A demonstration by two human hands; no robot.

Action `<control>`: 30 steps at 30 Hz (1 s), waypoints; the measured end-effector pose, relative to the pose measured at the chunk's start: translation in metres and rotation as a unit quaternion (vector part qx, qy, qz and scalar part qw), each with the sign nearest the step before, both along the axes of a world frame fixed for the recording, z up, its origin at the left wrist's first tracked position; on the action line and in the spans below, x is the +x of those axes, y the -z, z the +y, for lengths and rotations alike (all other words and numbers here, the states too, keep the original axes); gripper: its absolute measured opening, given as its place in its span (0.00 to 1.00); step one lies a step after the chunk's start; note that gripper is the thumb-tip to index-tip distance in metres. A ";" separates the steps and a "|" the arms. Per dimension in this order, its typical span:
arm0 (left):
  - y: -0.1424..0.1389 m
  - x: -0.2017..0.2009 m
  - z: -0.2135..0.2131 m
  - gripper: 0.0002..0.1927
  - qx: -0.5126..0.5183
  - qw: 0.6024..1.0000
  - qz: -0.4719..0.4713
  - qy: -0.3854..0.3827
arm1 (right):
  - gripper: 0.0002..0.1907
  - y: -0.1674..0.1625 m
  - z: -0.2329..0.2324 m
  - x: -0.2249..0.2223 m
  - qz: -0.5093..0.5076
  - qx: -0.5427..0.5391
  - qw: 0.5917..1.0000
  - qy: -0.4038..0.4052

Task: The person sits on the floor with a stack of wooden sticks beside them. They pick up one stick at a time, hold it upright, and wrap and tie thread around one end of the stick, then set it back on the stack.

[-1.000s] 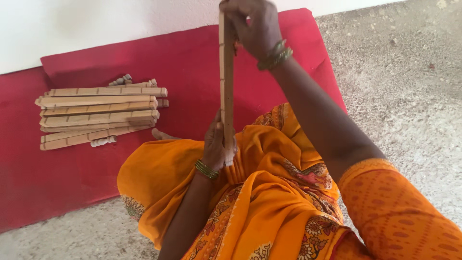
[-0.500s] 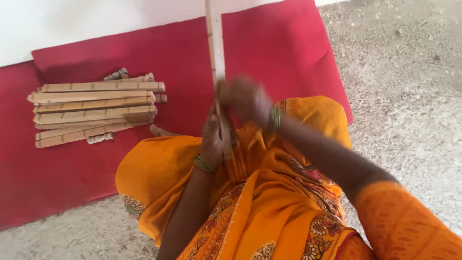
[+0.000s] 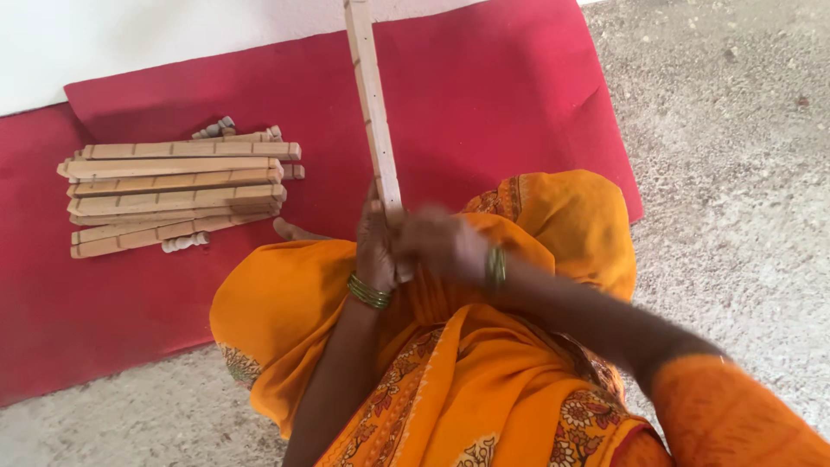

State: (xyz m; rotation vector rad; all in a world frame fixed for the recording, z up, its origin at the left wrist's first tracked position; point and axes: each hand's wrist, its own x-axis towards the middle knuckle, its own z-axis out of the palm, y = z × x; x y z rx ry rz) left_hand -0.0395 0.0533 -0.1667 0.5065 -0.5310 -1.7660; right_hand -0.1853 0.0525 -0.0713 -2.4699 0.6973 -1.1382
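A person in orange cloth sits on a red mat spread over a gritty floor. A long wooden slat with small holes along its face stands nearly upright above the person's lap, its top running out of view. The left hand, with green bangles at the wrist, has its grip clenched around the lower end of the slat. The right hand sits just beside the left, at the slat's lower end; it is blurred, so I cannot tell whether its grip is closed on the wood. To the left of the slat, well apart from it, a stack of similar wooden slats lies flat on the mat, with a few small turned wooden pegs at its edges.
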 end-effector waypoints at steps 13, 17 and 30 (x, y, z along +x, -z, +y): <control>0.003 -0.013 0.005 0.36 -0.126 0.974 -0.180 -0.048 | 0.09 -0.026 0.036 -0.032 -0.125 0.217 0.964 0.086; 0.000 -0.010 0.007 0.20 -0.081 0.992 -0.093 -0.009 | 0.07 -0.043 0.034 -0.029 -0.110 0.185 0.970 0.111; 0.008 -0.018 0.015 0.27 -0.023 0.996 0.076 0.026 | 0.11 0.016 0.052 -0.012 0.019 -0.021 0.991 0.133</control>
